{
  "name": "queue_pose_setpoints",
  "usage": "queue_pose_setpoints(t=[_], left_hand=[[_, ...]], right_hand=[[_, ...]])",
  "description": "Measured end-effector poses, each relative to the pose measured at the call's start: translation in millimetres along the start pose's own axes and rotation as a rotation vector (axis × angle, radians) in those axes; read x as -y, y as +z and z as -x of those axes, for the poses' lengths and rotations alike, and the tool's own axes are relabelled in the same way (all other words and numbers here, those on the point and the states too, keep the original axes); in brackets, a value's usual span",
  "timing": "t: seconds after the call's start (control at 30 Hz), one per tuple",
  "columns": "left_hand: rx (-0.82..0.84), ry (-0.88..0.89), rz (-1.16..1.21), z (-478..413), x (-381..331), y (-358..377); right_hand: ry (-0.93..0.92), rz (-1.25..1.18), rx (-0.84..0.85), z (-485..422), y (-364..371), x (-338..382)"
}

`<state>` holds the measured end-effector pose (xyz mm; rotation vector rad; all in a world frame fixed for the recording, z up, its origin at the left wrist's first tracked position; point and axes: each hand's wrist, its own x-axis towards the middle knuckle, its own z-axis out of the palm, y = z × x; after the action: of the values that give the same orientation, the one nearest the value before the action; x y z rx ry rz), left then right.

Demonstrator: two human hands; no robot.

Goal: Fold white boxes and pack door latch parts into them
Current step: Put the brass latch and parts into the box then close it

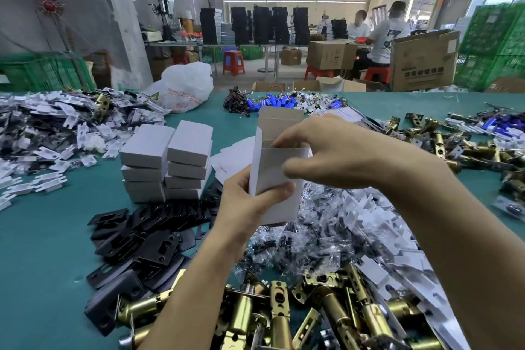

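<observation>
Above the desk's (42, 236) middle, the box (272, 179) is held off the surface, roughly upright. Its long axis runs vertical w/ a slight lean, the open end points up, and the lid flap (281, 119) stands tall on the far side. The closed bottom end points down toward the bagged screws (312, 221).

The left hand (244, 207) has the box's lower half. Its grip is closed round it, thumb across the near face, fingers wrapped behind the left edge.

The right hand (326, 150) comes in from the right at the box's mouth. Its fingers are bent, tips on a side flap at the opening, and the thumb sits by the near face. That grip is a loose pinch on the top of the box w/ nothing else in it; the thumb is blurred, so exact contact is unclear.

Left of ctr stand two stacks of closed boxes (167, 159), touching each other. Flat blanks (235, 156) lie btwn the stacks and the held box. Black plates (147, 239) spread from the stacks' foot toward the near edge. Brass latches (284, 315) are heaped along the near edge, w/ more latches (454, 148) by the right edge. White plastic parts (56, 128) cover the far-left corner. Blue cells (278, 101) and a white bag (184, 88) sit at the far edge.
</observation>
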<state>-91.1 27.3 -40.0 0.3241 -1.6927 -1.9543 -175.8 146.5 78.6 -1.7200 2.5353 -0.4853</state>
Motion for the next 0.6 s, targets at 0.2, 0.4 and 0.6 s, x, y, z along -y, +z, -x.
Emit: queue_pose_setpoints(t=[0.2,0.4,0.6], left_hand=[[-0.009,0.056,0.017,-1.5,0.7,0.6],[-0.024,0.101,-0.028,-2.0,3.1,1.1],[-0.038,0.168,-0.073,-1.2,4.6,4.9]], right_hand=[[0.061,0.09,-0.054,-0.9,0.7,-5.9],[0.044,0.059,-0.103,-3.6,3.0,-9.0],[0.079,0.061,-0.082,-3.9,6.5,-6.9]])
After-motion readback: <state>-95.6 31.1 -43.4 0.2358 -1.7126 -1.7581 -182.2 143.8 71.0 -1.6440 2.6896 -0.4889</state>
